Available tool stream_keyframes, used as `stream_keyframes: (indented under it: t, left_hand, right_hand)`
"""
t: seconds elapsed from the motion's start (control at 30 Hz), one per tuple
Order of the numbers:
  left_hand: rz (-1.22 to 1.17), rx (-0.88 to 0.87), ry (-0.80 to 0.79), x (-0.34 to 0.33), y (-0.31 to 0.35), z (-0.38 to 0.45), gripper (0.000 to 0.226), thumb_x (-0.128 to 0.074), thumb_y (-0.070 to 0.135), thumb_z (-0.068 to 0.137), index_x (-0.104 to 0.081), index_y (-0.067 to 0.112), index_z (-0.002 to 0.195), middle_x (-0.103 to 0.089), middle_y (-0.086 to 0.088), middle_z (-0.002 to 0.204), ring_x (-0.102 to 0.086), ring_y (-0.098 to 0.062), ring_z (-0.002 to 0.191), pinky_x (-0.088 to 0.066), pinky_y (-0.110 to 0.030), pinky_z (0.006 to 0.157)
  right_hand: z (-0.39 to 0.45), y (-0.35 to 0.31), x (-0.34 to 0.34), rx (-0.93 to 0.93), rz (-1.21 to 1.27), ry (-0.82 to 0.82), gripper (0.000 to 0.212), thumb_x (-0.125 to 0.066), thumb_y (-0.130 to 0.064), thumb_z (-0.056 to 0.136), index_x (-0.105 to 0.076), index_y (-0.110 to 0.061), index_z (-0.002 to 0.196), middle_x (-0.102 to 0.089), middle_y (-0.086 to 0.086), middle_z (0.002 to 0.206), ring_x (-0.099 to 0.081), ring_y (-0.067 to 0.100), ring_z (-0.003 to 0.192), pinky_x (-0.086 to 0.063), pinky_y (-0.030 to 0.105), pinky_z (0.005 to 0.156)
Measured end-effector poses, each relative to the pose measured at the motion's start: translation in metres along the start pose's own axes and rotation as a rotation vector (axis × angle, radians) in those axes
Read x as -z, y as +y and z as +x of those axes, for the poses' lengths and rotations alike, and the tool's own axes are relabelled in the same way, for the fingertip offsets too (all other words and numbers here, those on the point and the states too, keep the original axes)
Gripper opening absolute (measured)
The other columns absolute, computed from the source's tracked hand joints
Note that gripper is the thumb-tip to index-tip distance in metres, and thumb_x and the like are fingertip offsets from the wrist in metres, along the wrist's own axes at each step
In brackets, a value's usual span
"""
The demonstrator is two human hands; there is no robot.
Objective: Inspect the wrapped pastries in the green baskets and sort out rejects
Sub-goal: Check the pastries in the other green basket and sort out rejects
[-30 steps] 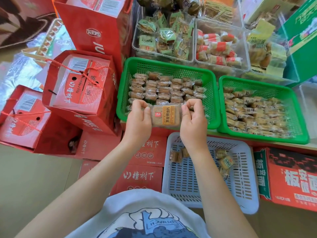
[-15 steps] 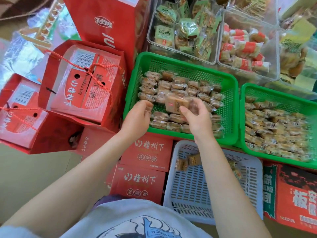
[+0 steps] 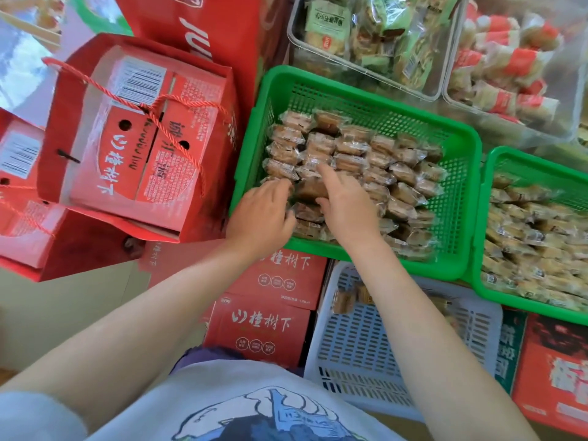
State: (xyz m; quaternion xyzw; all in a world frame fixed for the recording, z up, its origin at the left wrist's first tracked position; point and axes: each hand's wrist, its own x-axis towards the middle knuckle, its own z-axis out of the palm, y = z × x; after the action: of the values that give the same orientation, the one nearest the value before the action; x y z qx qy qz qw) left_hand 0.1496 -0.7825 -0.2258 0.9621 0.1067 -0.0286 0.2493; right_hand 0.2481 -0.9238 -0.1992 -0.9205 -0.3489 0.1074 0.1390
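Green slotted plastic basket (image 3: 458, 148) packed with clear-wrapped brown pastries (image 3: 346, 144); one wrapped pastry (image 3: 310, 190) apparently pinched between left hand (image 3: 261, 214) and right hand (image 3: 346, 208).

Green basket (image 3: 458, 198) perforated plastic; pastry wrappers (image 3: 350, 148) glossy film.

A snack stockroom or shop packing corner.

Red gift cartons (image 3: 136, 135) with rope handles are stacked on the floor at the left; far off, clear tubs (image 3: 366, 43) hold bagged snacks, and green baskets (image 3: 464, 198) of wrapped pastries (image 3: 353, 154) rest on more cartons beside a white basket (image 3: 413, 361).
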Motion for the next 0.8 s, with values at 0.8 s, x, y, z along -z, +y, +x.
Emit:
stream_keyframes:
  t: [0.8]
  left_hand:
    - [0.192, 0.006, -0.277, -0.003, 0.000, 0.005, 0.065, -0.031, 0.061, 0.095, -0.039, 0.032, 0.152, -0.001, -0.004, 0.169, 0.005, -0.027, 0.155, -0.007, -0.051, 0.124]
  right_hand:
    - [0.051, 0.002, -0.020, -0.090, -0.143, -0.032, 0.007, -0.064, -0.007, 0.091, -0.066, -0.007, 0.098, -0.061, 0.010, 0.102, -0.052, 0.031, 0.099, -0.038, 0.035, 0.067]
